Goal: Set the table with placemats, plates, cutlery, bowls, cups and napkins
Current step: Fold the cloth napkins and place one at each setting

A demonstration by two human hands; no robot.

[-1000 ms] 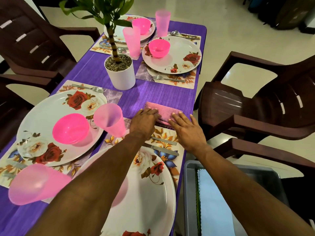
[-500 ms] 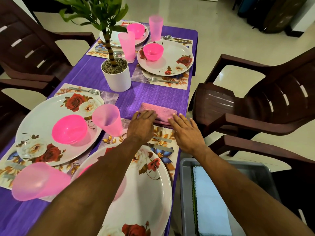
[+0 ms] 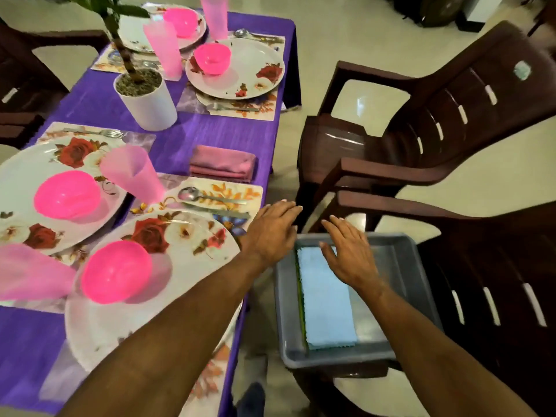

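Head view puts both your hands at the lower centre of the frame: your right hand hovers with fingers straight and loosely spread over the light blue napkin, and your left hand hangs, fingers relaxed and empty, over the near edge of the grey tub. That napkin lies folded flat in the tub, with a green edge of another cloth just showing along its left side. Judge it soft, light and floppy, not fragile; it will likely sag or unfold if you lift one corner, so pinch the folded short end nearest your fingers, or slide fingers under and carry it flat.

One pink napkin already lies on the purple surface, centre of the frame, just above the nearest placemat. Plates, pink bowls, pink cups and cutlery fill four settings at left. A white plant pot stands upper left. Brown plastic chairs crowd the right side on a pale tiled floor, and the tub seems to rest on one.
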